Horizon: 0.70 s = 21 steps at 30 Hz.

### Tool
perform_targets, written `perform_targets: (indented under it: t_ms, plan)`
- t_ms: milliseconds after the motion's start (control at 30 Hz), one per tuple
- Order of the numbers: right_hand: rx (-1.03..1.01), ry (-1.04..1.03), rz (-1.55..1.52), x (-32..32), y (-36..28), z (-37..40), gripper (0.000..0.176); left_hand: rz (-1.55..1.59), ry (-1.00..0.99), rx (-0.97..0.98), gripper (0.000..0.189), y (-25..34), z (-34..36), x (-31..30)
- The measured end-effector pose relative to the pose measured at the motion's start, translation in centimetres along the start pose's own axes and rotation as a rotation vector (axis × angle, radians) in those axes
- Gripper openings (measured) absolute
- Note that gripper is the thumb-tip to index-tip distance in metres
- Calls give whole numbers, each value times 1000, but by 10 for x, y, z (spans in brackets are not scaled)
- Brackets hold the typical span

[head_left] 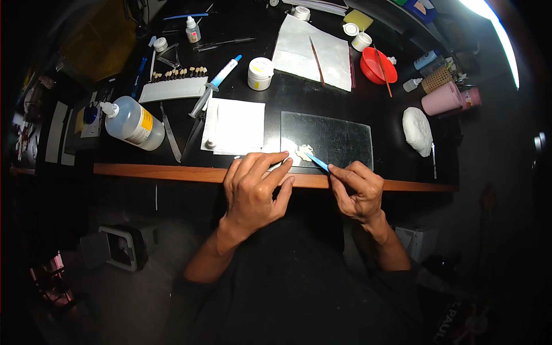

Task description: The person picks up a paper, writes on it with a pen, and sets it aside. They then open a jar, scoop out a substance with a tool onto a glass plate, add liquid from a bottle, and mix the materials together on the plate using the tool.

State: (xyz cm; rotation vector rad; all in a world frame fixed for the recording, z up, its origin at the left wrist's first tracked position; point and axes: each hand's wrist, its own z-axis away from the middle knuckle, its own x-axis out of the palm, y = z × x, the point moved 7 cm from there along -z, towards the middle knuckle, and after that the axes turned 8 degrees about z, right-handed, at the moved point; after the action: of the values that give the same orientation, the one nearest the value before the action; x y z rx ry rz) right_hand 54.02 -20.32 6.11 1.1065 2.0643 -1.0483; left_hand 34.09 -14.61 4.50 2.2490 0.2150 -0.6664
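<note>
My right hand [359, 190] pinches a slim blue spatula [317, 162] between thumb and fingers. Its tip touches a small heap of cream-coloured paste [304, 152] on a glass slab [339, 138] near the table's front edge. My left hand [256, 184] is at the slab's near left corner, its bent fingers at the glass and its thumb apart, lower, by the wooden edge. A pale greenish strip shows between those fingers; whether it is the glass edge cannot be made out. Just behind my left hand lies a white paper pad [241, 123].
Left of the pad are a syringe [215, 86], metal tweezers [194, 135], a tooth shade guide [175, 86] and a large pump bottle [135, 123]. Behind stand a white jar [260, 73] and a red bowl [378, 65]. White cotton [417, 132] lies to the right.
</note>
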Motion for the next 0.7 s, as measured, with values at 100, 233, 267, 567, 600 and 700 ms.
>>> perform_targets:
  t_ms: [100,233,267,567,600,700]
  plan:
    - [6,8,-14,-2,2,0,19,3,8,4,25,0,0,1]
    - [15,-2,-23,-3,-1,-3,18,12,13,7,25,1,0,-1]
    - [29,15,-12,-6,-1,-4,19,14,15,6,25,1,0,-1]
    - [8,-7,-17,4,-7,-3,22,34,12,2,25,-2,2,-1]
    - [4,1,1,2,-7,-6,23,40,1,0,26,-3,2,-1]
    - [-29,23,10,2,1,-7,26,59,-67,-1,33,2,10,-4]
